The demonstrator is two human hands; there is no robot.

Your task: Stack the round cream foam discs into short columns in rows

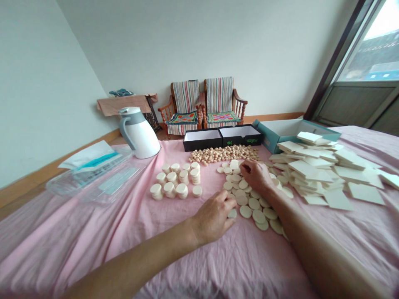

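Note:
Pale round wooden discs [245,211] lie in a loose pile on the pink cloth. My left hand [215,215] is at the pile's left edge, its fingers curled and thumb below. A single disc [232,213] shows between that thumb and the fingers. Farther back, my right hand [257,175] reaches over the pile with its fingers pinched together; what is in them, if anything, is hidden. Left of the pile stand several short stacks of discs [172,177] in rows. One low disc stack [197,191] sits at the front right of these rows.
Small wooden beads or knobs [222,154] are heaped behind the discs, before two black open boxes [202,140]. Square pale boards [314,170] pile up at right, by a teal box [271,135]. A white jug [141,135] and clear plastic packaging [93,178] stand left.

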